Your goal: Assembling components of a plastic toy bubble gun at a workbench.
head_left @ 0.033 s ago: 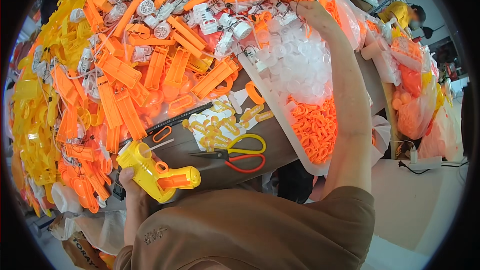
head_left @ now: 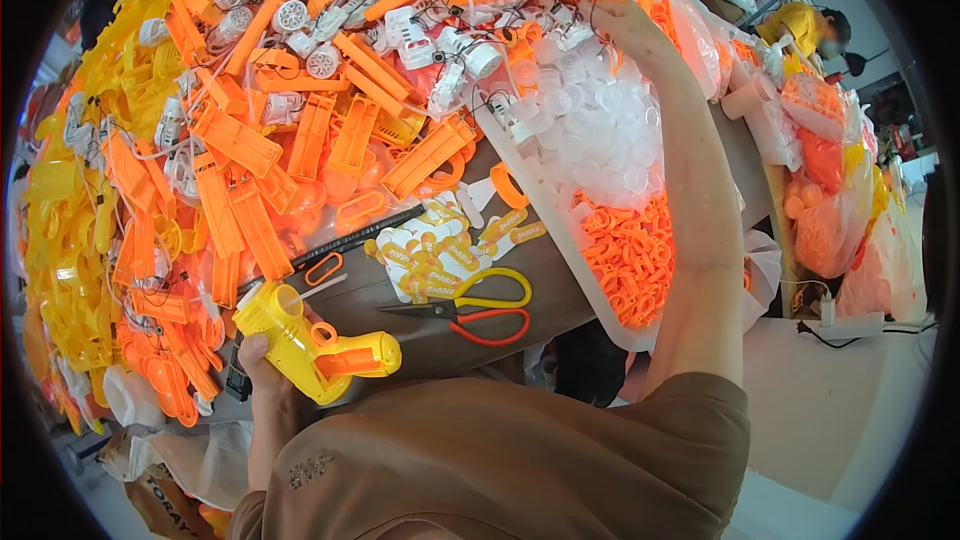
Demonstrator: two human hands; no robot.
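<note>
My left hand (head_left: 262, 364) is closed round a yellow toy gun (head_left: 300, 348) with an orange ring and an orange inset in its handle; the fingers behind the gun are partly hidden. A thin clear tube (head_left: 325, 287) sticks out beside the gun. My right arm stretches across to the far side, where my right hand (head_left: 632, 30) has its fingers bent down among orange parts and dark wires. Whatever lies at those fingertips is too small to make out. Scissors (head_left: 440, 310) with one yellow and one red handle lie between the hands, next to a pile of printed stickers (head_left: 430, 255).
A white bin (head_left: 545, 215) holds clear caps (head_left: 590, 130) and small orange parts (head_left: 628, 260). Heaped at left and back are orange covers (head_left: 235, 140), white wired units (head_left: 405, 35) and yellow shells (head_left: 75, 230). Filled plastic bags (head_left: 820, 190) and a person in yellow (head_left: 795, 32) are at right.
My right hand has shifted very slightly left at the far pile. The left hand and the toy gun stay where they were.
</note>
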